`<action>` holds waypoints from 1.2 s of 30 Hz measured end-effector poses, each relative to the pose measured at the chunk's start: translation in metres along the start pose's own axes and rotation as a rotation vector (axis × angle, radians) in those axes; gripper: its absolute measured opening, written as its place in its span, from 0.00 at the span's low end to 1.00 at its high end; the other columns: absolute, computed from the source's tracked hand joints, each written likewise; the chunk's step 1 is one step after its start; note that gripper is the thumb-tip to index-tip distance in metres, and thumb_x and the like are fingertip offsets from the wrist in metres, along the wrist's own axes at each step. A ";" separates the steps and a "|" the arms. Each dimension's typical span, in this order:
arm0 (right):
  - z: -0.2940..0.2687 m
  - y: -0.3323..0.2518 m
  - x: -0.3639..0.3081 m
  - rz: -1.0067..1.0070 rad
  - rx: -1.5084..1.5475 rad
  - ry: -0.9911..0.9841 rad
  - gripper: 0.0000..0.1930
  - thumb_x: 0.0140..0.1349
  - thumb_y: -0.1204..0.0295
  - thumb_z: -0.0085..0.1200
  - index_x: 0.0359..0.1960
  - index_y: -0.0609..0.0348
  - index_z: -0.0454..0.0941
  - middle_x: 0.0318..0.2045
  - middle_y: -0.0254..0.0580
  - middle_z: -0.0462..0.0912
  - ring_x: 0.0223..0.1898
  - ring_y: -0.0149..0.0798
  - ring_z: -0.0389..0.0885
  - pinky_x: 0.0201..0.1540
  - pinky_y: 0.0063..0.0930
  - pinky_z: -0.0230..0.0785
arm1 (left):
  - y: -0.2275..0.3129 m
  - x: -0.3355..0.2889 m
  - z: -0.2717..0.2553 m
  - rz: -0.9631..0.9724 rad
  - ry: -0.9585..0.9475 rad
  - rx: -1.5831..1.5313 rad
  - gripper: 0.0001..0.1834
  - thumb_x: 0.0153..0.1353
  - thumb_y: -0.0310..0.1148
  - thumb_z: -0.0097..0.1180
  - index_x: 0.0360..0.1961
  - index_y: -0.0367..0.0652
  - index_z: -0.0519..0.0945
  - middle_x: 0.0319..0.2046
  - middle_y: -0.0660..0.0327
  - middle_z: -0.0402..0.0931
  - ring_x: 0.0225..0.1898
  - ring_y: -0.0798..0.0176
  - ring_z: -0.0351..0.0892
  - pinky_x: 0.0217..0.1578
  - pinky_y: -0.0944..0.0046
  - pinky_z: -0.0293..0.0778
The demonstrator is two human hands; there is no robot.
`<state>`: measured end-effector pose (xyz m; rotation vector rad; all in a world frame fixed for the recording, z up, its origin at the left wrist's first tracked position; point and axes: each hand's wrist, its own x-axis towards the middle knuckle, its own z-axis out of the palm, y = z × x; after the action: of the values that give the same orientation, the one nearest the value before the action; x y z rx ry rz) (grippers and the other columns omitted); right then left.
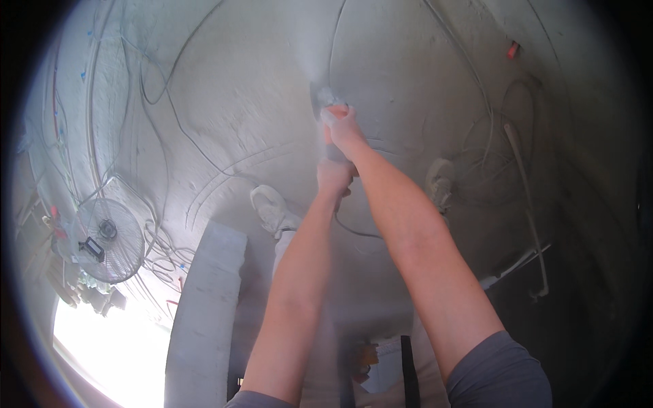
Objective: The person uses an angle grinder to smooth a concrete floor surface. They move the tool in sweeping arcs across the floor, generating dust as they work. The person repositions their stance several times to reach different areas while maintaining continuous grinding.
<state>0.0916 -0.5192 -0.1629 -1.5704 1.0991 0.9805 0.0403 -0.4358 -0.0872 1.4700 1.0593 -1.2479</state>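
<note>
Both my hands are closed around an angle grinder [333, 152] with an orange front part and a dark body. My right hand [345, 130] grips it near the head, farther from me. Closer in, my left hand [335, 178] is wrapped round the rear part of the body. A dark disc [315, 100] shows edge-on at the left of the head, close to the grey dusty surface [401, 75]. Pale dust streams away beyond the head and blurs the contact spot. From the rear of the grinder a dark cord [357, 232] trails off to the right.
My pale shoes [271, 206] stand either side of the grinder. Left are a round fan [109, 239], tangled cables [163, 255] and a long grey slab [204, 313]. A thin bent pipe [527, 197] and looped cable lie right. Far right is a small red object [513, 49].
</note>
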 end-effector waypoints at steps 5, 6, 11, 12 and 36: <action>0.004 -0.001 0.000 0.036 -0.021 0.102 0.46 0.70 0.37 0.59 0.78 0.52 0.57 0.57 0.39 0.88 0.63 0.47 0.86 0.70 0.48 0.69 | 0.007 0.001 -0.003 -0.070 0.011 0.089 0.11 0.57 0.31 0.69 0.38 0.39 0.83 0.26 0.64 0.78 0.23 0.66 0.73 0.19 0.59 0.67; 0.005 -0.001 0.001 0.029 -0.022 0.098 0.46 0.70 0.37 0.59 0.79 0.52 0.57 0.58 0.39 0.88 0.63 0.47 0.86 0.71 0.48 0.69 | 0.007 0.002 -0.003 -0.072 0.013 0.082 0.10 0.58 0.31 0.68 0.37 0.39 0.83 0.26 0.64 0.78 0.23 0.66 0.73 0.19 0.59 0.68; 0.007 -0.009 0.002 0.051 -0.026 0.065 0.48 0.70 0.36 0.59 0.80 0.53 0.55 0.64 0.40 0.86 0.69 0.48 0.82 0.72 0.50 0.68 | 0.005 0.010 -0.008 -0.043 0.029 0.139 0.06 0.61 0.31 0.65 0.35 0.39 0.83 0.25 0.63 0.78 0.23 0.65 0.73 0.19 0.59 0.69; 0.009 -0.013 0.000 0.080 -0.055 0.081 0.48 0.69 0.36 0.59 0.80 0.53 0.55 0.64 0.41 0.85 0.69 0.49 0.82 0.72 0.51 0.67 | 0.005 0.011 -0.011 -0.029 0.019 0.126 0.08 0.63 0.32 0.65 0.35 0.38 0.83 0.25 0.61 0.78 0.22 0.64 0.73 0.18 0.58 0.69; 0.018 -0.016 0.016 0.114 -0.043 0.129 0.51 0.69 0.33 0.57 0.80 0.55 0.55 0.70 0.47 0.82 0.72 0.52 0.80 0.76 0.51 0.63 | 0.029 0.005 -0.026 0.036 -0.027 0.136 0.07 0.62 0.31 0.66 0.33 0.40 0.81 0.23 0.65 0.76 0.22 0.66 0.72 0.20 0.57 0.67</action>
<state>0.1093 -0.5025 -0.1778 -1.6393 1.2767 0.9955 0.0748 -0.4167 -0.0872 1.5636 0.9419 -1.3327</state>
